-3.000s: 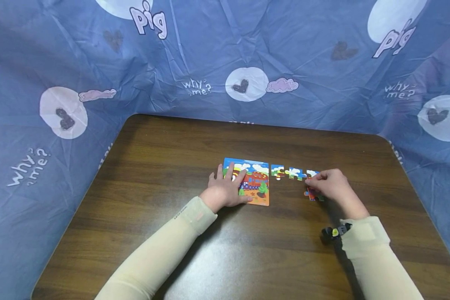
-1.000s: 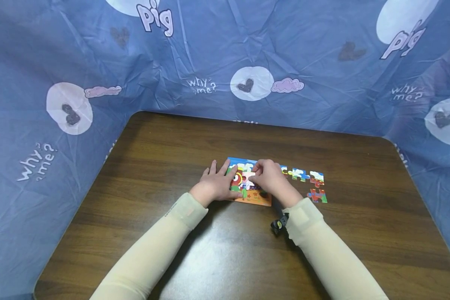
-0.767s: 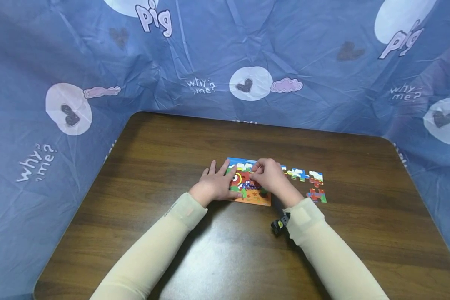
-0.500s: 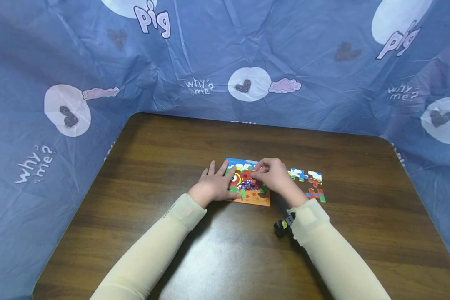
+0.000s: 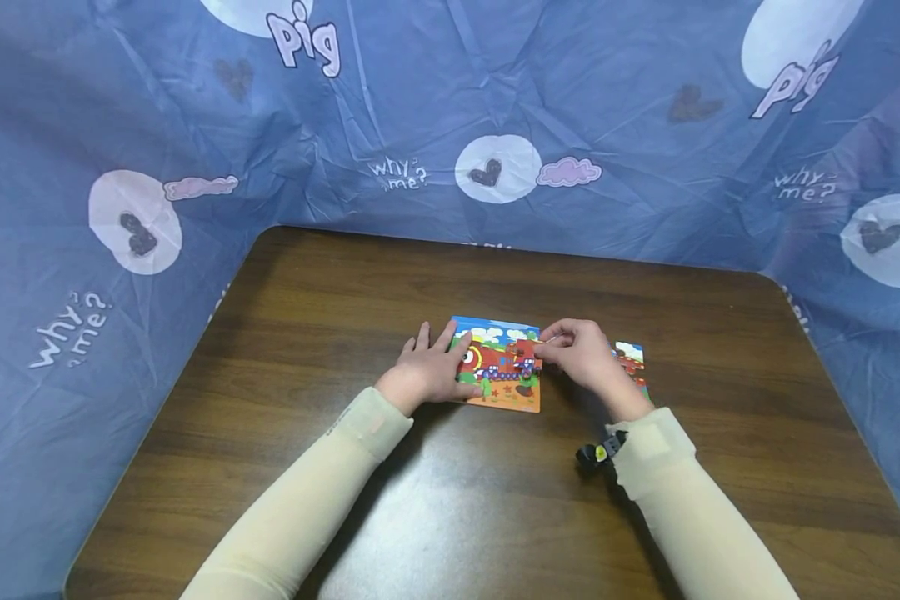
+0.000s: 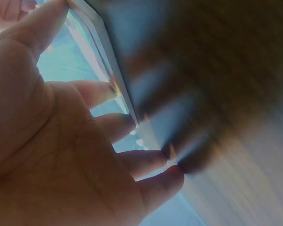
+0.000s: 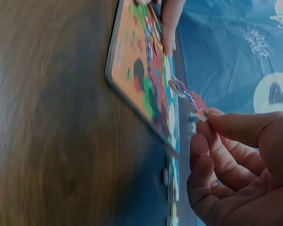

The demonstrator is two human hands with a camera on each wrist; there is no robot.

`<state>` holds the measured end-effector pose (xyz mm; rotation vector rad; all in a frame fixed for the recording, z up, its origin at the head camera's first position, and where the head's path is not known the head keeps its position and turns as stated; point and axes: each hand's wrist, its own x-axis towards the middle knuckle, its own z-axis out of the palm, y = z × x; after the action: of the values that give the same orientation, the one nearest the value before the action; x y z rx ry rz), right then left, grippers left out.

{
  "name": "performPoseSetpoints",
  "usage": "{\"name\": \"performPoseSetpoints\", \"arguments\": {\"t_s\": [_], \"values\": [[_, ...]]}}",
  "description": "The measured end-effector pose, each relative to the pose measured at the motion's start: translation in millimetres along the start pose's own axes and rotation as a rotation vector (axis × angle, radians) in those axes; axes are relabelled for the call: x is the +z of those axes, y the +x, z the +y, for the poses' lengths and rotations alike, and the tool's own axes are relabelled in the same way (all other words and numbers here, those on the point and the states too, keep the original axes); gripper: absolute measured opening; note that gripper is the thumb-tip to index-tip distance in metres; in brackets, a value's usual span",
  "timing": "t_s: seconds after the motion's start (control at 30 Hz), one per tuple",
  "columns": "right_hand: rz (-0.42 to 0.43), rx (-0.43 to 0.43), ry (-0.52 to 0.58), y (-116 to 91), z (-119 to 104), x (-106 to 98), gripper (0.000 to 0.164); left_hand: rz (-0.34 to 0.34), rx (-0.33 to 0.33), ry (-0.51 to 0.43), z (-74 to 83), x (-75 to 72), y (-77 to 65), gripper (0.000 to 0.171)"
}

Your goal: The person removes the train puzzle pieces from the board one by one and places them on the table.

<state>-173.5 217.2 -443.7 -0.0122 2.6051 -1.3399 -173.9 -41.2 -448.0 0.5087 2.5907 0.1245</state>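
Observation:
My left hand (image 5: 426, 375) lies spread over the left side of a small jigsaw puzzle board (image 5: 506, 392) with a train picture; its thumb and fingers are straight. In the left wrist view the fingertips reach past the board's edge. Thumb and fingers of my right hand (image 5: 581, 354) pinch one jigsaw piece (image 7: 191, 99) by its edge, tilted over the right part of the board. Red with some blue and purple, the piece overlaps the carriage end of the picture in the head view. The remaining fingers of that hand are curled in.
Loose jigsaw pieces (image 5: 630, 354) lie on the table right of the board, partly hidden by my right hand; others (image 7: 173, 183) show low in the right wrist view. The brown wooden table (image 5: 495, 483) meets a blue printed cloth (image 5: 420, 108) at the back.
My right hand went from the loose pieces to the board's middle with the jigsaw piece, then shifted right toward the board's edge, still pinching it. My left hand stays on the board.

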Motion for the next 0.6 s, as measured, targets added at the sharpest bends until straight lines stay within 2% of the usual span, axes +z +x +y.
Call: {"name": "performPoseSetpoints", "arguments": {"t_s": [0.43, 0.6], "values": [[0.007, 0.051, -0.034, -14, 29, -29, 0.025, 0.003, 0.007, 0.003, -0.4, -1.2, -0.2, 0.097], [-0.01, 0.114, -0.037, -19, 36, -39, 0.025, 0.009, 0.013, -0.003, -1.0, -0.5, 0.8, 0.096]]}}
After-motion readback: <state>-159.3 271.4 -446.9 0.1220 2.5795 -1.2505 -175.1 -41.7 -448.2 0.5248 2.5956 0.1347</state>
